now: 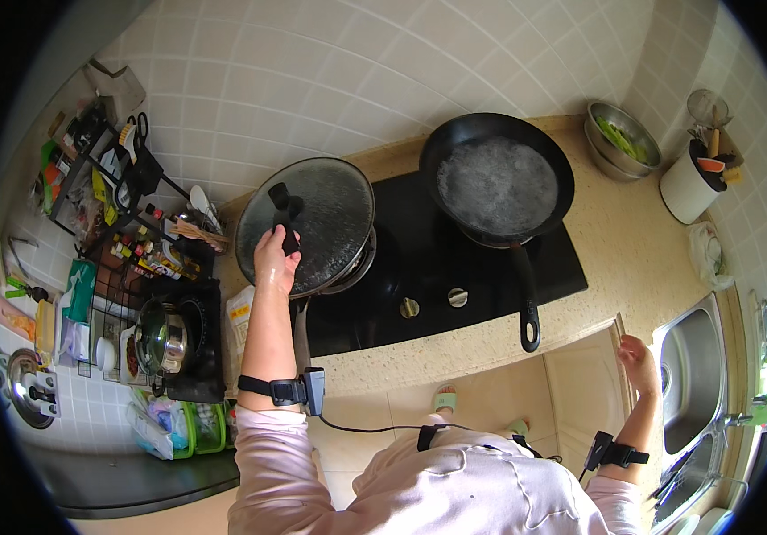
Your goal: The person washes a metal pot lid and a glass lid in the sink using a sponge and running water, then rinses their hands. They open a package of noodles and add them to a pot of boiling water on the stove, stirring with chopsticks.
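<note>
My left hand (276, 261) grips the black handle of a steamed-up glass lid (330, 221), which lies over a pan on the left burner. The handle of that pan points towards me under my forearm. On the right burner stands a black frying pan (497, 184) with bubbling, steaming liquid in it, its long handle over the counter's front edge. My right hand (639, 361) is raised near the front edge of the counter by the sink, its fingers loosely curled, with nothing seen in it.
Metal bowls (654, 144) holding green vegetables stand at the back right, beside a white utensil holder (688, 187). A steel sink (691, 381) is at the right. A black rack (89, 174) with bottles and a small lidded pot (163, 338) are at the left.
</note>
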`<action>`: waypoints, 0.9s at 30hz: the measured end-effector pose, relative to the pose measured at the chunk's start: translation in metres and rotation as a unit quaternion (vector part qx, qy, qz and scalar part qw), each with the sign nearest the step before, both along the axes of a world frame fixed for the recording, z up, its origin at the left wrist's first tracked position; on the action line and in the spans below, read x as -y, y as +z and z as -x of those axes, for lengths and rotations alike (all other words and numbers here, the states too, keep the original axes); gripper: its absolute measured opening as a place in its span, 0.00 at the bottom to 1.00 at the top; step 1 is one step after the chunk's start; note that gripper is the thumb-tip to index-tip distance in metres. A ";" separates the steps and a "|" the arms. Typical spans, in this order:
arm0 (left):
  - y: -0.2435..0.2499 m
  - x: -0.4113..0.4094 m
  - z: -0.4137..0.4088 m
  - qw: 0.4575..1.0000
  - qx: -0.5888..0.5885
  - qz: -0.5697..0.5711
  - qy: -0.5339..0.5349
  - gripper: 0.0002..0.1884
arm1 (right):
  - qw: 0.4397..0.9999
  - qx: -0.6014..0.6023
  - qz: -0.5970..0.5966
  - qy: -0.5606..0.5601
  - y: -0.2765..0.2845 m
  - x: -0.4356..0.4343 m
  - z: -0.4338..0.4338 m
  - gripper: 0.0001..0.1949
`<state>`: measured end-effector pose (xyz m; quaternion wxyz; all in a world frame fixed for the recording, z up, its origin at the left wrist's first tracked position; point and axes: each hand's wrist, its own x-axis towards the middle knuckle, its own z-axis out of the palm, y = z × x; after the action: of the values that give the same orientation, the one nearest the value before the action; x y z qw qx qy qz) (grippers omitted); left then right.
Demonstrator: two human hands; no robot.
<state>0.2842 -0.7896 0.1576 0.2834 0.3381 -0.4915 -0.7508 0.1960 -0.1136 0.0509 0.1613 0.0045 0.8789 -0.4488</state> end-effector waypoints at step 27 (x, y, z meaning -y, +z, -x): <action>-0.132 -0.470 -0.015 0.592 0.076 0.406 -0.692 0.35 | 0.993 0.020 0.094 -0.075 -0.114 -0.365 0.039 0.21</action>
<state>0.2989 -0.3197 0.0253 -0.2515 -0.1980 -0.8516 -0.4152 0.1571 0.2510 -0.0634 0.1440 0.0640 0.8267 -0.5401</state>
